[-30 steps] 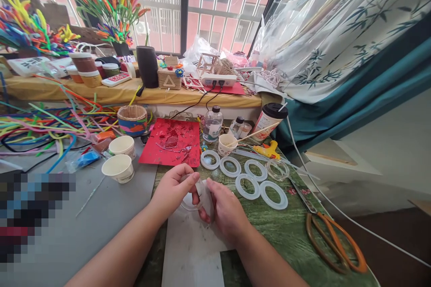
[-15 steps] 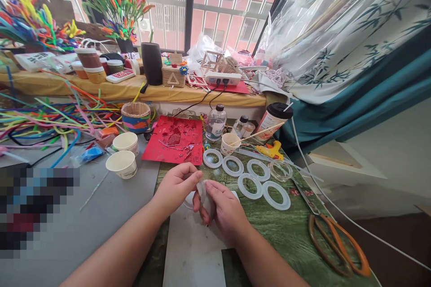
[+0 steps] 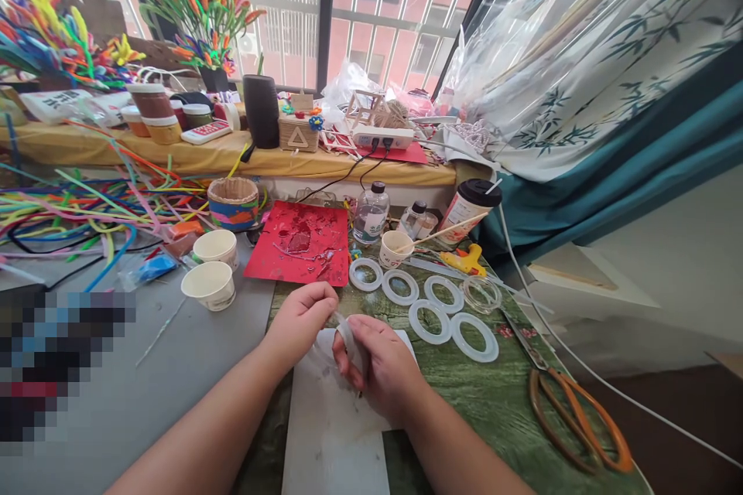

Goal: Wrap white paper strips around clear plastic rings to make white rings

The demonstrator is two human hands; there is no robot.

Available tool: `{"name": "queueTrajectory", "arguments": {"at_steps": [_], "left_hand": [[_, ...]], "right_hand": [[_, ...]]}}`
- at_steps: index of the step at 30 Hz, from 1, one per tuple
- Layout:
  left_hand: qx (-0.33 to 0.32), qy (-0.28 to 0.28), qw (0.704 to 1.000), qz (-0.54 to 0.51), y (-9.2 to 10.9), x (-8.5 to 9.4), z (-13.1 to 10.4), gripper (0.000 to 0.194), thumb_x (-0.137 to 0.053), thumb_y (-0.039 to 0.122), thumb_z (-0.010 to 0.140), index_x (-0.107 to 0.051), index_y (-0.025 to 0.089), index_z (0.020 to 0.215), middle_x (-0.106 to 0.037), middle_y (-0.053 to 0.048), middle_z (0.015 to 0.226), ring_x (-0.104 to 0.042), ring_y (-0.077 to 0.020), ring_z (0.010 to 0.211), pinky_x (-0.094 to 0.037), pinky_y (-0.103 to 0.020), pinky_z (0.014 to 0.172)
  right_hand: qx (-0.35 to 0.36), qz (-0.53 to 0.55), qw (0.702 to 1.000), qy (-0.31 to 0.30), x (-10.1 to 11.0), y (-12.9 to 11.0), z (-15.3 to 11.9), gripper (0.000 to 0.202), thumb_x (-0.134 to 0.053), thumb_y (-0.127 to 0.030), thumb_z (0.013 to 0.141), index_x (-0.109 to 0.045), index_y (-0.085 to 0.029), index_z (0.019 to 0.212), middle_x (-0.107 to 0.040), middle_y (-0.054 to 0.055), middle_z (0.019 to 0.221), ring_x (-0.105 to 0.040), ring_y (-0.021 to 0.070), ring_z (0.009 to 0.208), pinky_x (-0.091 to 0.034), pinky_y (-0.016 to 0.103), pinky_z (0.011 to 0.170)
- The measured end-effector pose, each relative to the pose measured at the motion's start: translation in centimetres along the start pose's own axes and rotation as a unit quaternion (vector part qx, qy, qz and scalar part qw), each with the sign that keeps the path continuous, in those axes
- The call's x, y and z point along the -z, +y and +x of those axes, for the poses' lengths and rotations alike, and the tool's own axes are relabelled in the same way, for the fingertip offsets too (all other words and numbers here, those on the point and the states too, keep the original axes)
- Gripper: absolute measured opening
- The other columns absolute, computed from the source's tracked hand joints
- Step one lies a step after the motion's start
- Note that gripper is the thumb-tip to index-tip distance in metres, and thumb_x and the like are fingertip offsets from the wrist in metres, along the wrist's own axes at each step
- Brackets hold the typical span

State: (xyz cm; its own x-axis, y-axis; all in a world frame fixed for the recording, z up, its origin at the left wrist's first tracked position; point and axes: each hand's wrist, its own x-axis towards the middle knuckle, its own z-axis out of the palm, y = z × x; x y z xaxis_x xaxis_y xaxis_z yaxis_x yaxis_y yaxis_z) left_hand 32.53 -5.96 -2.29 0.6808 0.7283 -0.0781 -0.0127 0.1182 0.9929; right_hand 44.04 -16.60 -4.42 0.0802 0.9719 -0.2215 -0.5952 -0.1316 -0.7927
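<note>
Pale grey board (image 3: 337,441) lies nearest on the tabletop (image 3: 464,402); over it the right grip (image 3: 384,363) is curled closed round a translucent piece (image 3: 348,336), whose long axis stands steep, its top leaning left. The left grip (image 3: 300,319), nearer that top, pinches its upper edge, with the piece's body just below and to the right; beyond lie flat milky rings (image 3: 479,356).

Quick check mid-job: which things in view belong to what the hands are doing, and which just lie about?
Seemingly in the job:
pale piece, in the right hand, the left hand at its edge
board, under the hands
rings, likely, being close by and similarly pale

Likely just lying about:
scissors
glue gun
lidded cup
black cylinder
pipe cleaners
</note>
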Motion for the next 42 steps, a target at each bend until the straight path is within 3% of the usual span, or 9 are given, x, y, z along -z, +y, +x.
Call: {"name": "queueTrajectory", "arguments": {"at_steps": [4, 6, 9, 15, 21, 27, 32, 37, 42], "left_hand": [[0.039, -0.141, 0.989, 0.010, 0.1, 0.3, -0.4, 0.044, -0.059, 0.055, 0.091, -0.053, 0.021, 0.063, -0.059, 0.001, 0.051, -0.060, -0.0153, 0.048, -0.043, -0.025, 0.050], [0.036, -0.170, 0.985, -0.004, -0.2, 0.2, -0.5, 0.049, -0.053, 0.058, 0.095, -0.052, 0.021, 0.064, -0.058, 0.001, 0.048, -0.061, -0.0147, 0.047, -0.046, -0.025, 0.052], [0.011, -0.144, 0.989, -0.009, -0.7, -0.1, -0.5, 0.051, -0.054, 0.061, 0.094, -0.049, 0.021, 0.063, -0.052, 0.004, 0.044, -0.058, -0.0121, 0.044, -0.046, -0.022, 0.051], [0.005, -0.069, 0.997, -0.035, -1.1, -0.3, -0.1, 0.052, -0.056, 0.066, 0.091, -0.045, 0.021, 0.066, -0.041, 0.011, 0.042, -0.033, -0.0043, 0.032, -0.030, -0.018, 0.039], [-0.025, -0.134, 0.990, 0.020, -0.8, 0.0, -0.2, 0.047, -0.057, 0.057, 0.095, -0.048, 0.020, 0.066, -0.053, 0.006, 0.046, -0.057, -0.0093, 0.044, -0.045, -0.021, 0.052], [0.017, -0.117, 0.992, -0.048, -0.9, -0.2, -0.3, 0.046, -0.054, 0.058, 0.096, -0.042, 0.022, 0.069, -0.055, 0.008, 0.048, -0.047, -0.0075, 0.032, -0.030, -0.020, 0.038], [-0.007, -0.145, 0.989, -0.007, -0.9, -0.4, -0.4, 0.050, -0.055, 0.059, 0.095, -0.047, 0.021, 0.064, -0.049, 0.007, 0.041, -0.060, -0.0117, 0.044, -0.045, -0.021, 0.050], [0.037, -0.158, 0.985, -0.061, -0.8, -0.2, -0.3, 0.045, -0.052, 0.058, 0.097, -0.047, 0.022, 0.071, -0.055, 0.008, 0.046, -0.047, -0.0080, 0.029, -0.030, -0.020, 0.037], [0.008, -0.169, 0.985, -0.016, -0.7, -0.1, -0.5, 0.049, -0.053, 0.058, 0.096, -0.048, 0.020, 0.065, -0.053, 0.005, 0.042, -0.056, -0.0105, 0.039, -0.039, -0.021, 0.046]], "right_hand": [[-0.016, 0.010, 1.000, -0.020, 0.0, -0.5, -0.1, 0.041, -0.061, -0.051, 0.090, -0.069, -0.012, 0.078, -0.065, 0.002, 0.053, -0.041, 0.0066, 0.029, -0.024, 0.017, 0.031], [-0.010, 0.023, 0.999, -0.035, 0.0, -0.6, -0.1, 0.043, -0.063, -0.053, 0.089, -0.071, -0.012, 0.081, -0.070, 0.004, 0.059, -0.044, 0.0067, 0.029, -0.025, 0.017, 0.030], [0.015, 0.033, 0.998, -0.051, 0.1, -0.5, -0.3, 0.047, -0.063, -0.057, 0.090, -0.073, -0.012, 0.084, -0.074, 0.007, 0.070, -0.048, 0.0066, 0.031, -0.030, 0.017, 0.031], [0.068, -0.011, 0.995, -0.072, 0.3, -0.6, -0.7, 0.045, -0.065, -0.056, 0.092, -0.075, -0.012, 0.088, -0.077, 0.010, 0.081, -0.059, 0.0085, 0.043, -0.044, 0.018, 0.041], [0.006, 0.021, 0.999, -0.028, 0.2, -0.8, -0.1, 0.043, -0.064, -0.053, 0.091, -0.069, -0.012, 0.078, -0.074, 0.007, 0.066, -0.047, 0.0070, 0.030, -0.032, 0.016, 0.029], [0.021, 0.023, 0.997, -0.064, 0.3, -0.7, -0.4, 0.044, -0.065, -0.054, 0.090, -0.072, -0.011, 0.086, -0.076, 0.009, 0.069, -0.054, 0.0090, 0.034, -0.038, 0.017, 0.032], [0.003, 0.036, 0.998, -0.054, 0.2, -0.9, -0.3, 0.043, -0.062, -0.052, 0.091, -0.071, -0.011, 0.079, -0.076, 0.010, 0.068, -0.048, 0.0076, 0.029, -0.032, 0.016, 0.029], [0.003, 0.028, 0.997, -0.078, 0.1, -1.0, -0.6, 0.043, -0.062, -0.052, 0.090, -0.072, -0.011, 0.084, -0.077, 0.012, 0.069, -0.052, 0.0095, 0.032, -0.036, 0.018, 0.032], [-0.001, 0.038, 0.997, -0.068, 0.1, -1.0, -0.7, 0.043, -0.062, -0.052, 0.090, -0.070, -0.012, 0.077, -0.076, 0.011, 0.066, -0.048, 0.0085, 0.028, -0.033, 0.018, 0.029]]}}
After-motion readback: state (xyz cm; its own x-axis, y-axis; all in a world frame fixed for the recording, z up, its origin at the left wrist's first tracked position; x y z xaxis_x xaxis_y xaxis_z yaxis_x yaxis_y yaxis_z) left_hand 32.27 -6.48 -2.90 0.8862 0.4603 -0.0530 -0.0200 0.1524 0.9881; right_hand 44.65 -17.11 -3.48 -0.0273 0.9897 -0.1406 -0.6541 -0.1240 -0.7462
